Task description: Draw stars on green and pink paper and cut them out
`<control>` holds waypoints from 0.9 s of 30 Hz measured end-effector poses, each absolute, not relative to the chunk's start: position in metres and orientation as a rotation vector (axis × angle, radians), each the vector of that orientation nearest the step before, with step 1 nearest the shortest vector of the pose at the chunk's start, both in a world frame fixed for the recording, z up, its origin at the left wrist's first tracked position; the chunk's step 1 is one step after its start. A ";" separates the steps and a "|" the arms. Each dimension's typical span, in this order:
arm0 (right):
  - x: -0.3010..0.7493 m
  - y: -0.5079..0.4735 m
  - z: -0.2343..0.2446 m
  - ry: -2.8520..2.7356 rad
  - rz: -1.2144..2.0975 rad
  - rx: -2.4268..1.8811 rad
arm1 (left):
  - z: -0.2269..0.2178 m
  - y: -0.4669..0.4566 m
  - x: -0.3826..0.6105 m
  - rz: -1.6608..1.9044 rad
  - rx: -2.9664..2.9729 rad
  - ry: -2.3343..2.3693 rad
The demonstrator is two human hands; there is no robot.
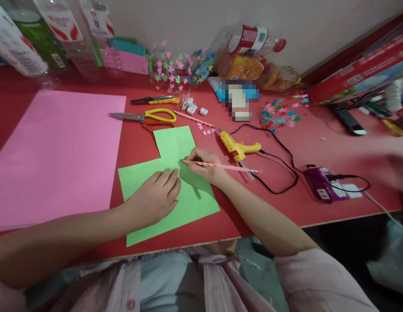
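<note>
At a red table [344,151] by a grey wall [175,19], pinching a pencil [227,167] near its tip in the right hand [210,173], closing thumb and fingers around it, aiming it left over a green sheet [185,212], laying its long axis nearly level. Resting the left hand [159,195] palm-down on the sheet, fingers half-curled. Likely handling a light, stiff pencil, gripping best behind the point; likely steadying thin paper, creasing easily.

Dusty-pink open shirt [212,281] below left hand [157,195]; round button [131,305] on front edge. Light grey top [169,281] underneath. Loose sleeve [321,281] behind right hand [206,167], ending near elbow.
</note>
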State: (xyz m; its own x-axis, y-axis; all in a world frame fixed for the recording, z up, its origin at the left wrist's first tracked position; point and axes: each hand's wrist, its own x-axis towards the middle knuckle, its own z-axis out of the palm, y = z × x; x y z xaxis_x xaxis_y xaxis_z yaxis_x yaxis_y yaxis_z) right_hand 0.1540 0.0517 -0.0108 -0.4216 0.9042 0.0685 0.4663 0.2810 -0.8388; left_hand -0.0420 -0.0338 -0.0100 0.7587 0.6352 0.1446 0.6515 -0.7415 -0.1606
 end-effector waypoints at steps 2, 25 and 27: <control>0.153 0.051 -0.011 -2.010 1.027 -1.231 | -0.010 -0.034 -0.042 -0.123 -2.755 -1.021; 0.155 0.050 -0.021 -1.942 0.794 -1.380 | -0.011 -0.034 -0.042 -0.116 -2.753 -1.031; 0.156 0.050 -0.020 -1.942 0.795 -1.383 | -0.012 -0.034 -0.042 -0.118 -2.750 -1.030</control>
State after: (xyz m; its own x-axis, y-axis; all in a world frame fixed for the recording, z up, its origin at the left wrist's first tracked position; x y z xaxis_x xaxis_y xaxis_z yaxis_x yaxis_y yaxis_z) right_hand 0.1555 0.0504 -0.0198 -0.2608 0.9553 0.1395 0.5833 0.2711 -0.7657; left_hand -0.0422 -0.0335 -0.0117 0.7534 0.6413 0.1452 0.6575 -0.7361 -0.1606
